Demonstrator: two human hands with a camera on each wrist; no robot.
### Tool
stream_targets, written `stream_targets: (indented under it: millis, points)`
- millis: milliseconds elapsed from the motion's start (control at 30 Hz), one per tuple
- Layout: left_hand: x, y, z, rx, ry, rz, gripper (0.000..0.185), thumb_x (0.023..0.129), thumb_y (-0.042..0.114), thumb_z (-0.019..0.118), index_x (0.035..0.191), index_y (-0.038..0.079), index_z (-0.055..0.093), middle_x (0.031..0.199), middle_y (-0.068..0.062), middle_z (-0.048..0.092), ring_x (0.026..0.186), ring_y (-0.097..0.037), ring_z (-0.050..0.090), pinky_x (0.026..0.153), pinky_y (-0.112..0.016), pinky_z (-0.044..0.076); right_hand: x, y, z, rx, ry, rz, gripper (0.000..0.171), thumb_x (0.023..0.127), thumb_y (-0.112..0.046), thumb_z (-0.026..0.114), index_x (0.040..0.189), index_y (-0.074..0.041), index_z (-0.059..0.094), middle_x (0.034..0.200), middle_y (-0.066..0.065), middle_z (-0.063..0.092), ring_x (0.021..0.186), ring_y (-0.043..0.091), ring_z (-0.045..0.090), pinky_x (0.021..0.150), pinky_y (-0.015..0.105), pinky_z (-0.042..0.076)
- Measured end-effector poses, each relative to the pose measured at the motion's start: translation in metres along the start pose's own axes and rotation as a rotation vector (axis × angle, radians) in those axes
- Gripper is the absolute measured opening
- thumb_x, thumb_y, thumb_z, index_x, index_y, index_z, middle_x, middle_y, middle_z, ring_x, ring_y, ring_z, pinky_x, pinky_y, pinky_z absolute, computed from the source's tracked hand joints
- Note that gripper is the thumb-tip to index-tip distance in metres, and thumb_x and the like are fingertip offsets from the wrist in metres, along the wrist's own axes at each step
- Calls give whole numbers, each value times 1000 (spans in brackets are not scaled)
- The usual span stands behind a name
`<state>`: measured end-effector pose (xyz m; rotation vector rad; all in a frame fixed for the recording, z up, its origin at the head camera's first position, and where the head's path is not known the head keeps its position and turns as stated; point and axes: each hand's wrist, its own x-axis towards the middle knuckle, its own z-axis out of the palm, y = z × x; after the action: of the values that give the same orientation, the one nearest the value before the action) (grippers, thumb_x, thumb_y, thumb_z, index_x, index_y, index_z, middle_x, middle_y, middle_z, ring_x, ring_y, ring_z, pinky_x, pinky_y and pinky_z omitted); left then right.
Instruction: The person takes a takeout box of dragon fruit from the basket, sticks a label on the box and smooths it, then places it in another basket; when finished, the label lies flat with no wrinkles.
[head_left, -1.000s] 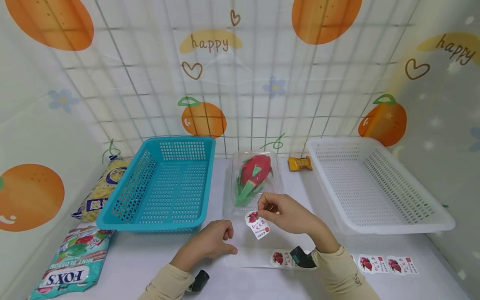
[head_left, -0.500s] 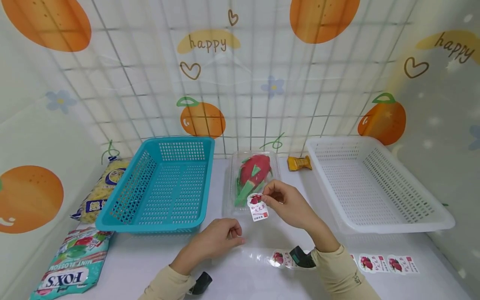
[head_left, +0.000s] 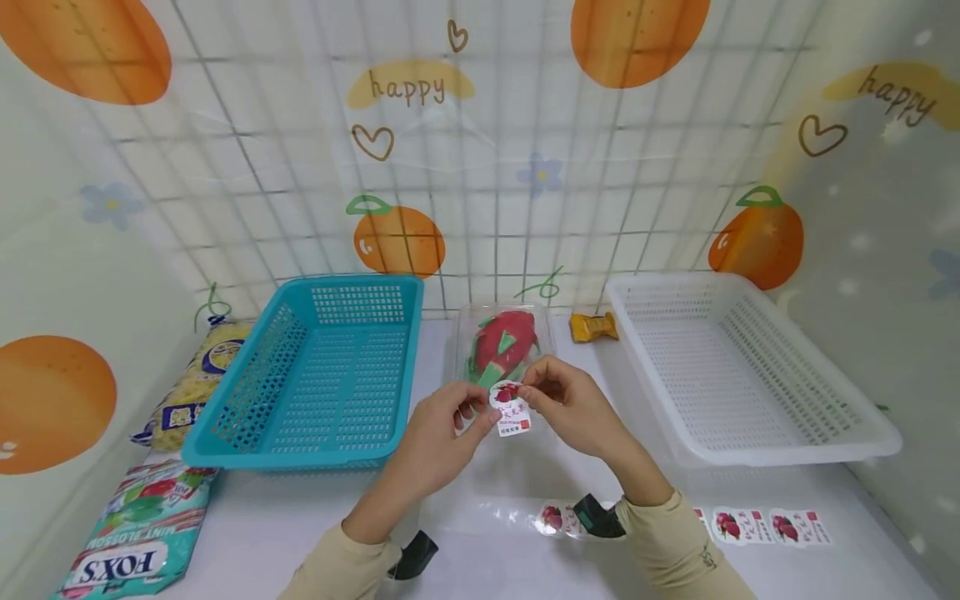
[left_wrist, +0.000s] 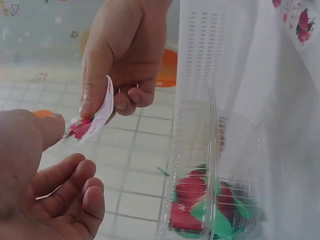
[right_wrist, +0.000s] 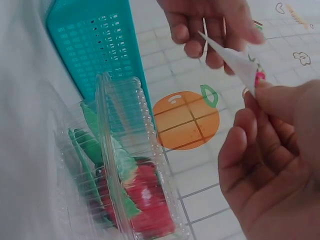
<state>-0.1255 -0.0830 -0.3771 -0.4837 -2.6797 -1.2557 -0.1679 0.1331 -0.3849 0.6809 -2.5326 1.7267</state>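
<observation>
My right hand (head_left: 573,408) pinches a white dragon-fruit sticker (head_left: 512,414) by its top edge and holds it in the air, just in front of a clear clamshell box (head_left: 501,340) with a red and green dragon fruit inside. My left hand (head_left: 442,437) is raised beside the sticker's left edge. In the left wrist view its thumb tip sits at the sticker (left_wrist: 95,117)'s lower end, while its fingers (left_wrist: 75,180) are loosely curled below and hold nothing. The right wrist view shows the sticker (right_wrist: 235,57) edge-on between both hands, above the box (right_wrist: 120,175).
A blue basket (head_left: 225,425) stands to the left and a white basket (head_left: 780,446) to the right. An orange candy wrapper (head_left: 592,327) lies behind. A sticker strip (head_left: 757,527) lies by the front edge. A FOX'S bag (head_left: 127,542) and a yellow bag (head_left: 195,375) lie at far left.
My right hand carried the sticker up and away from the strip, towards the box. My left hand lifted off the table and came up to the sticker's left edge.
</observation>
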Motion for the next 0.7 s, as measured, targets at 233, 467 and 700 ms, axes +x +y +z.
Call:
stream_targets:
  millis: [233,467,700]
  points:
    - [18,8,2,-87,90,-11,25,94,22,75,115,10,70,96,0,67,87,-17,59,72,-22,52,1,0,-1,2,5,9,8,98,-14,68,99,-8,63,87,7,61,74,16,56,62,23,48]
    - [35,13,3,-102,137,3,13,93,21,76,102,13,73,88,1,69,79,-14,58,69,-22,52,2,0,0,28,30,19,9,99,-13,67,101,-6,62,88,9,61,74,16,57,62,22,49]
    - [48,14,3,-115,141,-11,14,95,20,74,104,9,72,88,-3,70,79,-16,59,68,-22,52,4,0,6,-6,43,70,13,98,-14,67,110,-8,64,93,8,63,76,17,59,64,23,50]
